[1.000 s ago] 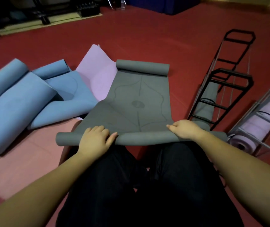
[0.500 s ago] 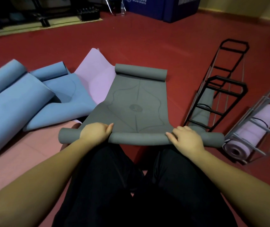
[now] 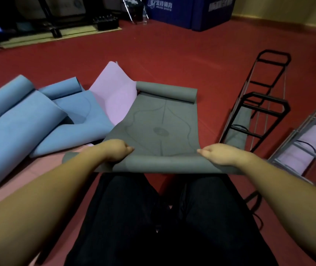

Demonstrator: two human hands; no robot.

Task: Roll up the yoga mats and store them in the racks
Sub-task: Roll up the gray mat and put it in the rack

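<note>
Gripping the rolled near end of the grey yoga mat (image 3: 159, 121), the left hand (image 3: 113, 151) and right hand (image 3: 220, 153) curl their fingers around it on the red floor (image 3: 172, 54).

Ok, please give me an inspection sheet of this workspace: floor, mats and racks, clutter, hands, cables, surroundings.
Surface: red floor, with a pink mat spread at the left.
Job's things: grey mat partly rolled at the near end, far end curled; blue mats and a lilac mat lie loose at the left; black rack holds a grey roll; grey rack holds a lilac roll.
Clutter: nothing seen beyond the loose mats.
Grippers: left hand and right hand each grip the near roll of the grey mat.
Cables: a dark strap or cord on the floor at the right; which, cannot tell.
Surroundings: blue padded block and dark gym equipment at the back.
</note>
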